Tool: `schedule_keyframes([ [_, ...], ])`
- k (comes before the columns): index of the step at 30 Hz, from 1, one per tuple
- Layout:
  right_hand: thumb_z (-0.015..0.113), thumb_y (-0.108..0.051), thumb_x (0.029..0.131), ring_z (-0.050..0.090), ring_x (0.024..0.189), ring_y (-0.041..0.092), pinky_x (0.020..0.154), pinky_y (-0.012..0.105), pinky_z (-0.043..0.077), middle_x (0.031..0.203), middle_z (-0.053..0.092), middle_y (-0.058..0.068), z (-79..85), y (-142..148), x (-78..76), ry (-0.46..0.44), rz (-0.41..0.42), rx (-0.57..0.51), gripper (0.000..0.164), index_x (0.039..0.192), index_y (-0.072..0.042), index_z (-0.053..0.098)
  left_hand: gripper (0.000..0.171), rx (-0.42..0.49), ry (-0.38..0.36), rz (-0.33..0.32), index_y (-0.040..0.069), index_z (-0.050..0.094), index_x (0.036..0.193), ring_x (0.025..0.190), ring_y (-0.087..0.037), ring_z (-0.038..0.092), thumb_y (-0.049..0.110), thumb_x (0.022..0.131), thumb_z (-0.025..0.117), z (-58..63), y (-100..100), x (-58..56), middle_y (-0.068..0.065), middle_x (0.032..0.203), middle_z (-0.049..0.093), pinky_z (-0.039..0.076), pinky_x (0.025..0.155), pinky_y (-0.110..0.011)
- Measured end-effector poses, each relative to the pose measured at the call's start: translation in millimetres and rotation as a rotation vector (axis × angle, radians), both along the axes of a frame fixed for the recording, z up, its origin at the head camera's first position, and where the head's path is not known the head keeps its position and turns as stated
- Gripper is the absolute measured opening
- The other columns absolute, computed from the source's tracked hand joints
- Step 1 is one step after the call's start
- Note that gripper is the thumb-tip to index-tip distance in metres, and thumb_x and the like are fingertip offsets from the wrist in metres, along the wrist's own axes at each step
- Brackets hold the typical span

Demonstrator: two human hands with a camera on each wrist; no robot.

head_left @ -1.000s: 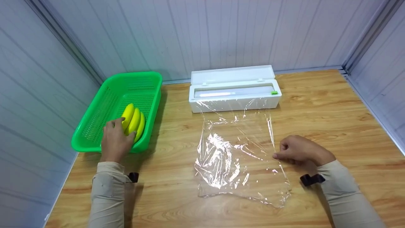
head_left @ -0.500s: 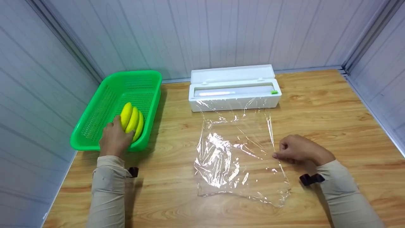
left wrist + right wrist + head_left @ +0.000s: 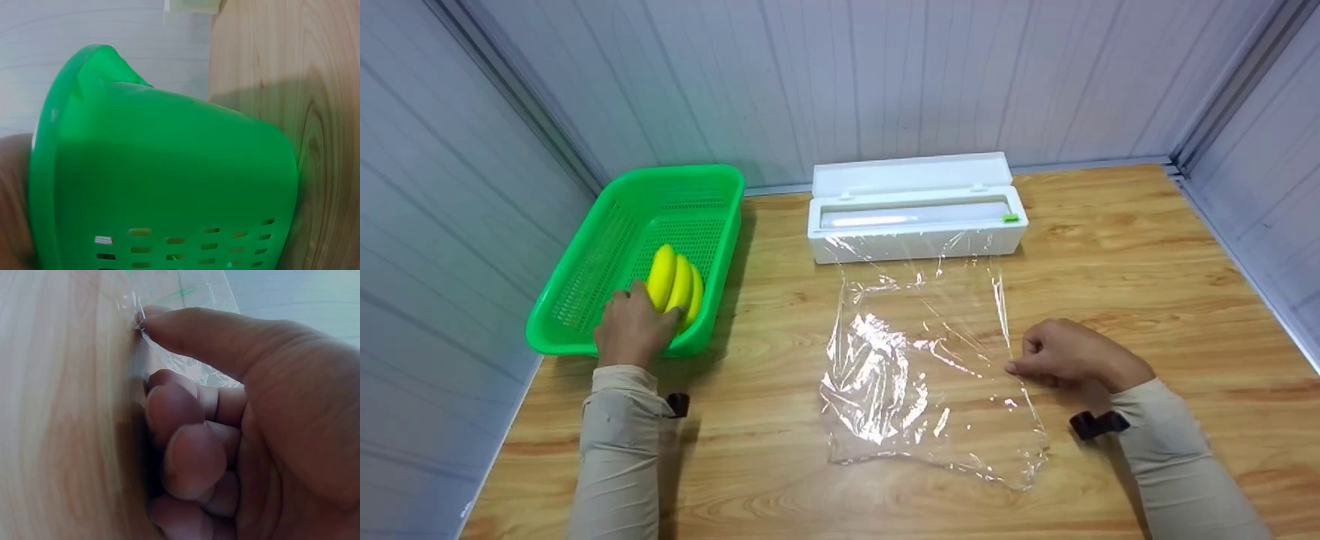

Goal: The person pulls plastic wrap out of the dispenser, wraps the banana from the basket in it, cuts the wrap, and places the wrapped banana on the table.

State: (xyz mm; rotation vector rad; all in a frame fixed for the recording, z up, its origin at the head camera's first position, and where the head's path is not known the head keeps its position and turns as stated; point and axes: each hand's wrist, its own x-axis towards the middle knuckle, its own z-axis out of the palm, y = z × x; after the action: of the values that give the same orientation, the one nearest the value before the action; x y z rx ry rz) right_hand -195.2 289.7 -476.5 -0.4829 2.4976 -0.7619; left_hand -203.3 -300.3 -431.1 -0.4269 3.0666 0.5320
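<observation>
In the head view a bunch of yellow bananas [image 3: 678, 289] lies at the near end of the green plastic basket [image 3: 619, 346]. My left hand [image 3: 633, 327] reaches over the rim and grips the bunch's near end, thumb on the right and fingers on the left; some fingers are hidden. A sheet of clear plastic wrap [image 3: 877, 390] is drawn out over the table from the white wrap box [image 3: 915, 247]. At the sheet's right edge my right hand [image 3: 1061, 351] pinches the film near the thumb tip, the other fingers curled, as the right wrist view also shows.
The wrap box has its lid [image 3: 911, 174] raised, with a roll inside and a green slide cutter [image 3: 1010, 218] at its right end. Panelled walls [image 3: 885, 82] bound the wooden table [image 3: 1147, 285] behind and at both sides.
The fingers of my left hand have settled further round the bananas, and the bunch and basket have shifted slightly. My right hand and the plastic wrap stay where they were.
</observation>
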Motion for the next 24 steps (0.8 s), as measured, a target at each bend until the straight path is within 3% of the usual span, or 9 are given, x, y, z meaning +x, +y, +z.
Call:
schedule_keyframes([
  [5,0.074,-0.042,0.089,0.053,0.051,0.013,0.048,0.028,0.042,0.057,0.058,-0.003,-1.3,0.1,0.2,-0.005,-0.006,-0.007,0.038,0.070,-0.014,0.058,0.068,-0.007,-0.014,-0.011,-0.008,0.047,0.134,0.089,-0.038,0.052,0.044,0.093,0.065,-1.3,0.5,0.3,-0.023,0.102,0.050,0.046,0.066,-0.053],
  [13,0.074,-0.041,0.089,0.053,0.051,0.012,0.048,0.026,0.040,0.056,0.058,-0.003,-1.0,-0.5,0.6,-0.007,-0.010,0.004,0.038,0.069,-0.014,0.057,0.077,0.018,-0.063,-0.061,0.002,0.038,0.145,0.083,-0.035,0.057,0.045,0.089,0.069,0.4,-0.2,0.1,-0.019,0.096,0.059,0.044,0.064,-0.049],
  [24,0.075,-0.040,0.089,0.052,0.051,0.011,0.048,0.025,0.039,0.056,0.057,-0.004,-1.0,-0.3,0.4,0.006,-0.005,-0.011,0.038,0.069,-0.014,0.056,0.068,0.048,-0.057,-0.070,-0.003,0.040,0.139,0.082,-0.035,0.057,0.033,0.088,0.067,1.1,-2.1,-0.9,-0.020,0.097,0.058,0.044,0.066,-0.049],
])
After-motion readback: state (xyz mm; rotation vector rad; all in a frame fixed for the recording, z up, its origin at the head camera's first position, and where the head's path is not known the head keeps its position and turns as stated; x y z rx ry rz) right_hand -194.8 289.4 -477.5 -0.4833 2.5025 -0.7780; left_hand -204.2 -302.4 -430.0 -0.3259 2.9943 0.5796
